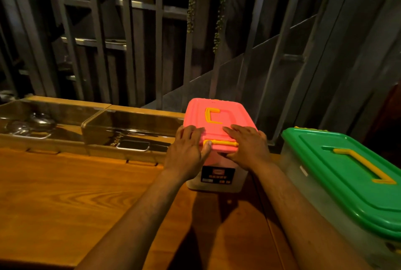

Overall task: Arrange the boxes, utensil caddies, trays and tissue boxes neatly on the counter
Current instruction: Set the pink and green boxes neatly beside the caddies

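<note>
A clear plastic box with a pink lid (219, 113) and yellow handle stands upright on the wooden counter (65, 193), at its far edge. My left hand (187, 150) grips the lid's near left corner, thumb on the yellow front latch (221, 143). My right hand (249, 146) holds the near right corner, fingers spread flat on the lid. A larger clear box with a green lid (351, 174) and yellow handle sits just right of it, close beside my right forearm.
Two wooden utensil caddies with clear hinged covers (43, 117) (132, 130) line the counter's back edge to the left; metal spoons show inside the left one. Dark metal framing and hanging greenery stand behind the counter.
</note>
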Tool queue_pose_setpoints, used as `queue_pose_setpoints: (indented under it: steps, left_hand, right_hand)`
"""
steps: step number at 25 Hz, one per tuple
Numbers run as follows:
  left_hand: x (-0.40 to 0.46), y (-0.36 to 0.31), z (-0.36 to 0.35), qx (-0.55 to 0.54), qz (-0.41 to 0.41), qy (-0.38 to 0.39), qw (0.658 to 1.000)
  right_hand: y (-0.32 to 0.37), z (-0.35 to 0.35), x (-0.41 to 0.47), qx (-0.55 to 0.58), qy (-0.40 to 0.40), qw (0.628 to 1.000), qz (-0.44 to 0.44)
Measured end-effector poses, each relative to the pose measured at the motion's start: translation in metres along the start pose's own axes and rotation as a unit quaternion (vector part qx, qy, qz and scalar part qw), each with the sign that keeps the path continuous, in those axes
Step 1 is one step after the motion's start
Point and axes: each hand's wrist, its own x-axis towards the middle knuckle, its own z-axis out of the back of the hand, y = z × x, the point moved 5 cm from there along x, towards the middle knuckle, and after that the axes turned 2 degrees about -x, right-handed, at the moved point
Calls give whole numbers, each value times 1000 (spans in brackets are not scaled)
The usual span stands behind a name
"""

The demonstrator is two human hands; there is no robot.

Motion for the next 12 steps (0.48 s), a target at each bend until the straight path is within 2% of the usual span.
queue_pose_setpoints:
  steps: [3, 7, 12]
  left_hand:
    - [2, 2, -2, -5, -11, -17, 1000]
    - [-1, -1, -2, 9, 0, 5, 1000]
    - [-8, -22, 18, 97, -12, 46, 994]
  right_hand:
    - [-2, -2, 1, -8, -3, 1000, 2]
    - [0, -1, -2, -10, 20, 999, -31]
    - [9, 3, -27, 33, 19, 995, -93]
